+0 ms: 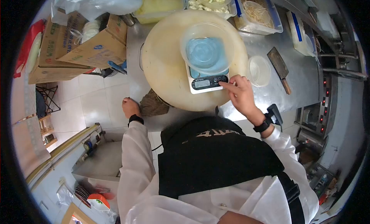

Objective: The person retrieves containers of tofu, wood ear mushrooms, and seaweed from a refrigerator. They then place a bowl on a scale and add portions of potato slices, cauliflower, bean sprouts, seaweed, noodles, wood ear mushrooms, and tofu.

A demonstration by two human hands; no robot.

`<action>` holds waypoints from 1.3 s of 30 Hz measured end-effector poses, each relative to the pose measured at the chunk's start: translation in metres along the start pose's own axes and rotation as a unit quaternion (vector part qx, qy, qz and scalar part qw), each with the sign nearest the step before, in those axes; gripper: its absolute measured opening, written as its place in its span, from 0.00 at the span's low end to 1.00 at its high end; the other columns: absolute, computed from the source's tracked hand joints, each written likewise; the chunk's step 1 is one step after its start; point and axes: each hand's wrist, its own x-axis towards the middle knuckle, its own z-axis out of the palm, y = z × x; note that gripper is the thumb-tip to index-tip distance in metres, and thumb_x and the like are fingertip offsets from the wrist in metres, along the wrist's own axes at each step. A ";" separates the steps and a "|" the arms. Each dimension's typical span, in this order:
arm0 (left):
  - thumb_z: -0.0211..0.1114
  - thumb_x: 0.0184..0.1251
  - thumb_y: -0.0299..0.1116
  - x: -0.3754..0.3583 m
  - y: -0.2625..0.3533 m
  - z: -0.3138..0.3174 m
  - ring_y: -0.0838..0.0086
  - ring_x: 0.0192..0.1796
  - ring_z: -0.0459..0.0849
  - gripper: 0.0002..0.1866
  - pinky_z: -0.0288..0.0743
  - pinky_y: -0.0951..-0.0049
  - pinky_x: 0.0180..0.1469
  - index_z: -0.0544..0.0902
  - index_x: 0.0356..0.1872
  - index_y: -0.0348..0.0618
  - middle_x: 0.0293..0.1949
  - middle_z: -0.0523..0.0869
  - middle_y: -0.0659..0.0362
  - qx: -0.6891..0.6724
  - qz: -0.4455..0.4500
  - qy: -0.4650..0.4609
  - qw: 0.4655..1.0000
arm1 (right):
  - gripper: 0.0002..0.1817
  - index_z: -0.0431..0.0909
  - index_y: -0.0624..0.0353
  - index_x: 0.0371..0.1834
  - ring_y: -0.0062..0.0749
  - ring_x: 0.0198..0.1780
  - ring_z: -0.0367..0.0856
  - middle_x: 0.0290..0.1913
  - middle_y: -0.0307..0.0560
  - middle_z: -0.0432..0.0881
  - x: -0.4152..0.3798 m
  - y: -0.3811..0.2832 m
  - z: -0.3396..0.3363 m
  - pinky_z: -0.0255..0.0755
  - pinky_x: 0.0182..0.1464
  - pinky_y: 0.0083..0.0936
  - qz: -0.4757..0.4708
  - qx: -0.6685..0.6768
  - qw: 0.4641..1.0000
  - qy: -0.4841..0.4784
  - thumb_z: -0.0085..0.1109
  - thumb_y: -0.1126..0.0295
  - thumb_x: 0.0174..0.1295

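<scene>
A digital kitchen scale (196, 85) sits on a round cutting board (165, 50). On its platform stands a clear round plastic tub (206, 50), and nothing can be made out inside it. My right hand (242, 93) reaches in from the right, index finger stretched onto the scale's button panel, the other fingers partly curled and holding nothing. Down at the counter's front edge, my left hand (130, 107) is closed like a fist with nothing seen in it. Beside it lies a crumpled brown cloth (154, 103).
Right of the board are a white round tub (259, 71) and a cleaver (278, 64). Along the back stand containers of cauliflower (210, 1), bean sprouts (255, 13) and something yellowish (160, 6). An open cardboard box (92, 48) is at the left.
</scene>
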 end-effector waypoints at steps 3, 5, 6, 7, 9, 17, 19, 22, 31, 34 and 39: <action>0.39 0.63 0.44 -0.020 0.023 -0.004 0.47 0.42 0.78 0.22 0.70 0.52 0.43 0.81 0.36 0.41 0.39 0.82 0.45 0.071 -0.028 0.061 0.995 | 0.19 0.80 0.57 0.37 0.39 0.36 0.73 0.35 0.47 0.74 0.020 0.003 -0.043 0.68 0.40 0.29 -0.058 0.080 0.993 0.070 0.50 0.85 0.40; 0.39 0.64 0.44 -0.013 0.015 0.000 0.47 0.40 0.79 0.22 0.70 0.51 0.41 0.80 0.34 0.42 0.37 0.82 0.46 0.102 -0.024 0.082 0.991 | 0.16 0.80 0.59 0.34 0.38 0.38 0.74 0.35 0.49 0.74 0.064 0.003 -0.082 0.68 0.40 0.28 -0.055 0.087 0.992 0.074 0.47 0.86 0.45; 0.39 0.64 0.44 -0.011 0.015 0.001 0.47 0.38 0.79 0.21 0.70 0.51 0.40 0.80 0.34 0.42 0.36 0.82 0.47 0.092 -0.037 0.083 0.992 | 0.15 0.79 0.60 0.35 0.39 0.38 0.74 0.35 0.49 0.74 0.093 0.005 -0.097 0.69 0.40 0.28 -0.054 0.090 0.993 0.051 0.47 0.86 0.46; 0.39 0.64 0.44 -0.010 0.016 0.000 0.47 0.38 0.79 0.21 0.70 0.51 0.40 0.80 0.34 0.42 0.36 0.82 0.47 0.080 -0.041 0.089 0.992 | 0.14 0.78 0.60 0.35 0.41 0.38 0.74 0.35 0.50 0.74 0.123 0.008 -0.104 0.69 0.40 0.28 -0.052 0.092 0.994 0.027 0.47 0.85 0.47; 0.40 0.64 0.43 -0.012 0.018 0.001 0.48 0.38 0.79 0.20 0.70 0.51 0.38 0.79 0.34 0.41 0.35 0.82 0.47 0.130 -0.020 0.104 0.986 | 0.13 0.78 0.61 0.36 0.42 0.39 0.74 0.36 0.51 0.75 0.187 0.012 -0.091 0.69 0.41 0.29 -0.071 0.109 0.991 -0.024 0.47 0.84 0.49; 0.42 0.64 0.42 -0.018 0.032 -0.003 0.47 0.35 0.78 0.19 0.68 0.49 0.34 0.79 0.29 0.43 0.32 0.82 0.47 0.135 -0.055 0.149 0.978 | 0.25 0.66 0.62 0.57 0.48 0.64 0.60 0.57 0.59 0.68 0.392 0.054 0.116 0.58 0.62 0.34 -0.100 0.030 0.945 -0.310 0.53 0.66 0.54; 0.42 0.64 0.42 -0.013 0.029 0.001 0.47 0.35 0.78 0.19 0.68 0.49 0.33 0.79 0.28 0.43 0.31 0.82 0.46 0.133 -0.040 0.155 0.978 | 0.33 0.57 0.59 0.63 0.48 0.63 0.62 0.62 0.59 0.62 0.410 0.054 0.151 0.55 0.63 0.35 0.019 -0.080 0.961 -0.265 0.55 0.56 0.57; 0.40 0.66 0.43 -0.020 0.044 -0.008 0.45 0.36 0.78 0.21 0.69 0.49 0.37 0.79 0.31 0.40 0.34 0.81 0.43 0.126 -0.056 0.109 0.984 | 0.46 0.49 0.57 0.68 0.52 0.68 0.53 0.66 0.63 0.57 0.443 0.072 0.191 0.51 0.66 0.36 -0.010 -0.029 0.948 -0.316 0.58 0.44 0.51; 0.41 0.65 0.44 -0.019 0.040 -0.004 0.50 0.36 0.79 0.20 0.70 0.52 0.35 0.81 0.31 0.47 0.32 0.83 0.50 0.154 -0.072 0.131 0.977 | 0.27 0.69 0.55 0.56 0.49 0.55 0.72 0.52 0.58 0.74 0.425 0.062 0.182 0.64 0.58 0.38 -0.205 -0.184 0.896 -0.348 0.55 0.58 0.52; 0.41 0.65 0.45 -0.021 0.043 -0.003 0.50 0.36 0.79 0.20 0.70 0.52 0.35 0.81 0.31 0.48 0.32 0.83 0.51 0.179 -0.075 0.134 0.972 | 0.12 0.77 0.62 0.33 0.41 0.33 0.78 0.30 0.51 0.80 0.428 0.104 0.204 0.71 0.38 0.35 -0.177 0.005 0.968 -0.178 0.61 0.67 0.47; 0.40 0.65 0.44 -0.021 0.044 -0.005 0.50 0.35 0.79 0.20 0.69 0.52 0.34 0.81 0.31 0.48 0.32 0.83 0.50 0.163 -0.066 0.133 0.975 | 0.10 0.74 0.59 0.32 0.24 0.32 0.73 0.29 0.38 0.77 0.424 0.089 0.146 0.67 0.38 0.22 0.070 0.241 0.943 -0.219 0.63 0.67 0.52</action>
